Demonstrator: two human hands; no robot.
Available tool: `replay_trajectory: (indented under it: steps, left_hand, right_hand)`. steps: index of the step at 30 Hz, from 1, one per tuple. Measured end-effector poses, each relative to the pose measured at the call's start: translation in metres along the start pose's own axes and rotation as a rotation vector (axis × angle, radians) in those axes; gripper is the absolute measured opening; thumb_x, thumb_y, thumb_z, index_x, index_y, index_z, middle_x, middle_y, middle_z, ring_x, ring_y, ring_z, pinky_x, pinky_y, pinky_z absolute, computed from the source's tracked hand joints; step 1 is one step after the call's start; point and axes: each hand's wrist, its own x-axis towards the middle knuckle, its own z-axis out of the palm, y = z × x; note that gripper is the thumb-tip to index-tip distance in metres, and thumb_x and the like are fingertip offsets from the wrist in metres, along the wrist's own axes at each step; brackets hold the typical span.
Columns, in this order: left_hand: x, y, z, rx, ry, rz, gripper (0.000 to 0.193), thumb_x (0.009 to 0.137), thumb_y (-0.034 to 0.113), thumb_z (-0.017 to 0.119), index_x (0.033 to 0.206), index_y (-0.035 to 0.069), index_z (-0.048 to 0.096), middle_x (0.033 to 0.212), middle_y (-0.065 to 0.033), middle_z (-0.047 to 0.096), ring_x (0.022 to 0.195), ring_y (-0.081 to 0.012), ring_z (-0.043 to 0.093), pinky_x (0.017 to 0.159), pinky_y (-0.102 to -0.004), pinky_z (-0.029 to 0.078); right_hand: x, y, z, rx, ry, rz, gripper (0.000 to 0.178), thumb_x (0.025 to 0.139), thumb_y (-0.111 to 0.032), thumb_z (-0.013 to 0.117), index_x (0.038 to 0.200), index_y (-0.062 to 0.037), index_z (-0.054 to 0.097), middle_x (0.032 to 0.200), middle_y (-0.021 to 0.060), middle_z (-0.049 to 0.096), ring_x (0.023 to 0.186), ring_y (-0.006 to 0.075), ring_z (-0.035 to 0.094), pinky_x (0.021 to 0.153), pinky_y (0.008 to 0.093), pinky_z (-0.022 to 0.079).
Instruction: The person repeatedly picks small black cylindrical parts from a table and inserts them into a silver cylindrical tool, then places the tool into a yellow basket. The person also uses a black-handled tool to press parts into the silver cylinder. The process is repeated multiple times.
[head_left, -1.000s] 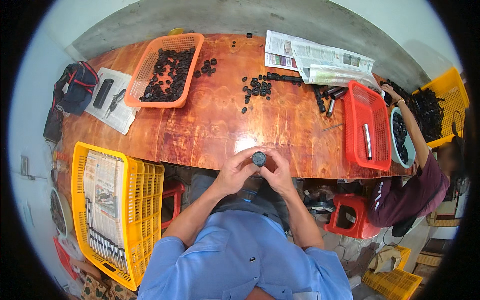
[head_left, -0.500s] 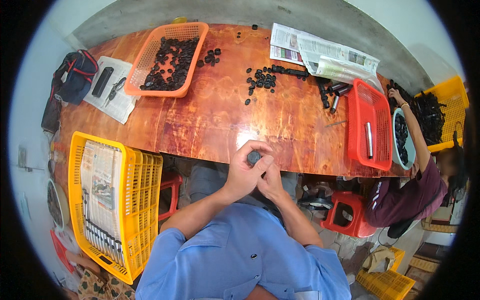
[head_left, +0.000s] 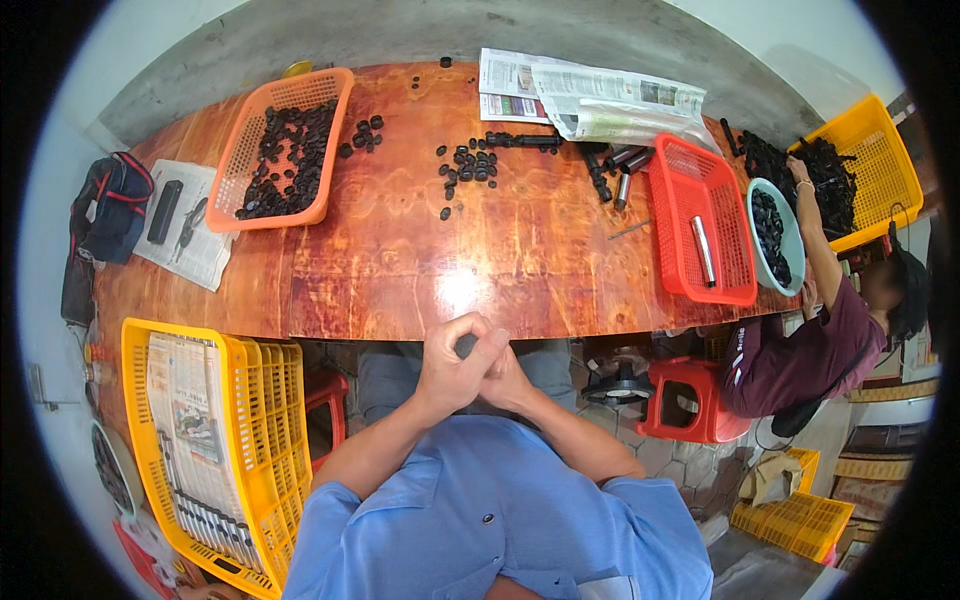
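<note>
left hand (head_left: pixel 443 368): wrapped round dark piece (head_left: pixel 465 345) | right hand (head_left: pixel 508 385): against left, grip hidden, cannot tell | both: near table (head_left: pixel 380 270)

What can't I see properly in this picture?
All in the head view:
Dark piece: mostly hidden by the left hand.
Right hand: fingers partly hidden by the left hand.
Yellow crate, left: bottom corner cut off by the picture's lower edge.
Black bits in the orange basket: too small for detail.

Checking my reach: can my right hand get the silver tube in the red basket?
Probably yes: the tube lies uncovered in the red basket, though your right hand touches your left hand.
</note>
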Motion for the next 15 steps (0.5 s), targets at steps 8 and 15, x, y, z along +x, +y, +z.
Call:
replay_trajectory:
  steps: [8, 15]
  left_hand:
    - [-0.007, 0.012, 0.002, 0.02, -0.139, 0.112, 0.031, 0.099, 0.013, 0.06, 0.072, 0.002, 0.05, 0.065, -0.0068, 0.057, 0.059, -0.0137, 0.057, 0.057, -0.028, 0.048]
    - [-0.007, 0.0, 0.008, 0.086, 0.123, 0.115, 0.031, 0.1, 0.012, 0.06, 0.072, 0.002, 0.051, 0.068, -0.0063, 0.057, 0.062, -0.012, 0.056, 0.058, -0.0266, 0.046]
  right_hand:
    - [-0.004, 0.005, -0.012, -0.268, -0.152, -0.135, 0.017, 0.07, 0.0, 0.074, 0.076, -0.0013, 0.058, 0.065, 0.0062, 0.057, 0.062, 0.0157, 0.056, 0.062, 0.0327, 0.048]
    - [0.004, -0.014, 0.007, -0.248, 0.093, -0.137, 0.018, 0.072, 0.003, 0.07, 0.074, -0.0015, 0.053, 0.065, 0.0057, 0.049, 0.06, 0.0156, 0.05, 0.057, 0.0349, 0.044]
